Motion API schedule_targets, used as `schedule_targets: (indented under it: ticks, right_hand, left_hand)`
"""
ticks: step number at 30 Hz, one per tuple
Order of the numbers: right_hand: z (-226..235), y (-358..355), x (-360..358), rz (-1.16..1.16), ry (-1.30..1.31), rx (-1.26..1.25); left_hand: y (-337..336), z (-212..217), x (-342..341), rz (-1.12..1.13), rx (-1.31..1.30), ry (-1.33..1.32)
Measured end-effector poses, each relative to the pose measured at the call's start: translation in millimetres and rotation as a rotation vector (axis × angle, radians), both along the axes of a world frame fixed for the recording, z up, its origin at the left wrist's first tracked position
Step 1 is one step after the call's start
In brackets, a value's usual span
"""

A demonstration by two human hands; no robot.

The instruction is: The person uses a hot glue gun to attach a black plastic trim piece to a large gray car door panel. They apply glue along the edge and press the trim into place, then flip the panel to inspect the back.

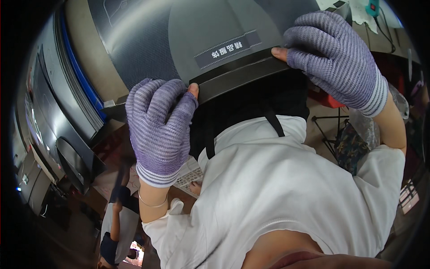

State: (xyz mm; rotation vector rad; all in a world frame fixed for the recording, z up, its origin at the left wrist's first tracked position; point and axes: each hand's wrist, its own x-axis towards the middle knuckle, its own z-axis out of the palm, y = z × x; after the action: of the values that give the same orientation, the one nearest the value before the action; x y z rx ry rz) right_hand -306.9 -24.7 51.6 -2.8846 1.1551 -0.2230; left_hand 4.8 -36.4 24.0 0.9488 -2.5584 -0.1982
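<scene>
A glossy dark grey printed sheet lies in front of me, with a lighter rounded panel and a label strip across it. Along its near side runs a narrow black flap, bent up or folded at the edge. My left hand, in a purple striped knit glove with a bare thumb tip, is closed at the flap's left end. At the right end my right hand, gloved the same way, has its thumb tip on the edge and its fingers curled over the sheet. The fingertips' undersides are hidden.
Stacked sheets with a blue edge stand at the left. Another person is at the lower left. A turquoise-handled tool with a cord lies at the far right, above a red seat and a clear plastic bag.
</scene>
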Motion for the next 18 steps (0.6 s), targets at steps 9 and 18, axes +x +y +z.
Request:
schedule_targets:
  ticks: [9, 18]
  right_hand:
    - [3, -3, -5, 0.071, -0.002, 0.019]
    - [9, -7, -3, 0.023, 0.024, 0.085]
  left_hand:
    - [-15, 11, -38, -0.019, 0.11, -0.137]
    - [-15, 9, -41, -0.037, 0.045, -0.163]
